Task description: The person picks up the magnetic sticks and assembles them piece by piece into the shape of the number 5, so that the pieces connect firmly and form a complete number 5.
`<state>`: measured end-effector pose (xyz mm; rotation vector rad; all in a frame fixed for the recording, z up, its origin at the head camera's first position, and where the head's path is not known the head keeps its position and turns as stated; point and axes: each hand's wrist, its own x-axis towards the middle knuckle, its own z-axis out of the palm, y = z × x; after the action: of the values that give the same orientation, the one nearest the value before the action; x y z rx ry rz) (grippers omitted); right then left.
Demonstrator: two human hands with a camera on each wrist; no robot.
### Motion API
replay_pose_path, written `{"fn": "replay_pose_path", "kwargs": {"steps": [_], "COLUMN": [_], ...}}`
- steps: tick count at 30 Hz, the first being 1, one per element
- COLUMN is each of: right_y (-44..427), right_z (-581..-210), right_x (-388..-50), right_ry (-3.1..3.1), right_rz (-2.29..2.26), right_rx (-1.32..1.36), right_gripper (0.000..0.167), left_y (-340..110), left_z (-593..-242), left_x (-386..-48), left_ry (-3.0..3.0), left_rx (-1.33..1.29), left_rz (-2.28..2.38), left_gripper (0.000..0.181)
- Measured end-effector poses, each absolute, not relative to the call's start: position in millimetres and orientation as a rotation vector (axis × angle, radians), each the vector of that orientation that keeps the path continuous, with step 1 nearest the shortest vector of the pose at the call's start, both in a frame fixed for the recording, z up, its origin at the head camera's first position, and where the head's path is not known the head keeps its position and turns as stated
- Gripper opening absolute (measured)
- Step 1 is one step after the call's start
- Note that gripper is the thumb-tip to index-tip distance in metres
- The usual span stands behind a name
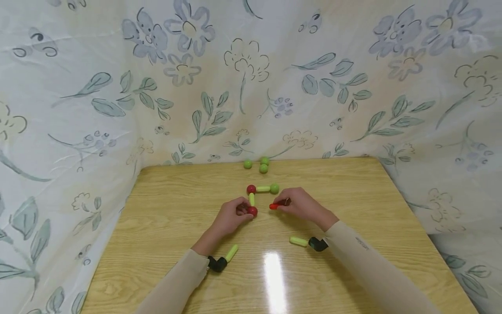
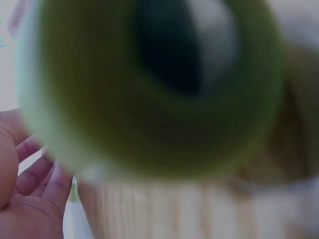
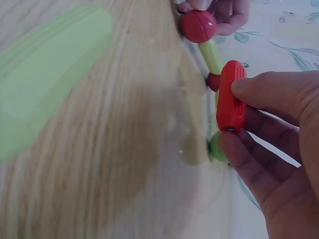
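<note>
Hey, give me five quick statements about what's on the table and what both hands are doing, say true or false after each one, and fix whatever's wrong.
1. The right hand pinches a red rod. True.
2. A yellow-green rod runs between the far red ball and a green ball. True.
3. The left hand holds a green ball. False: it holds the near red ball.
4. Three more green balls lie near the back edge of the table. True.
5. The red rod is joined to the near red ball. False: the head view shows a gap between them.
</note>
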<state>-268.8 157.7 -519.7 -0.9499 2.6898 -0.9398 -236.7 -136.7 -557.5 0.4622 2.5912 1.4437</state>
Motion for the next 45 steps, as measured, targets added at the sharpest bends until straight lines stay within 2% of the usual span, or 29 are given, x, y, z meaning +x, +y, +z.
{"fn": "replay_pose_path", "kwargs": {"steps": [16, 39, 45], "right_y": [139, 119, 117], "right_z": [-538, -538, -540], "right_x": [-277, -277, -275], "right_ry": [2.639, 2.644, 2.657], "right_rz": [-0.961, -0.938, -0.925], "right_rx": [-0.881, -0.977, -0.964], "right_gripper": [0.015, 0.013, 0.013], "left_y": [-138, -137, -137], "left_z": [-560, -555, -554], "left_x": [-239, -241, -240], "left_ry": [2.582, 2.616, 2.620], "left_rx": [0.489, 0.513, 0.558], "left_rz": [1.446, 1.413, 1.395], "left_gripper": [0.022, 0.021, 0.025]}}
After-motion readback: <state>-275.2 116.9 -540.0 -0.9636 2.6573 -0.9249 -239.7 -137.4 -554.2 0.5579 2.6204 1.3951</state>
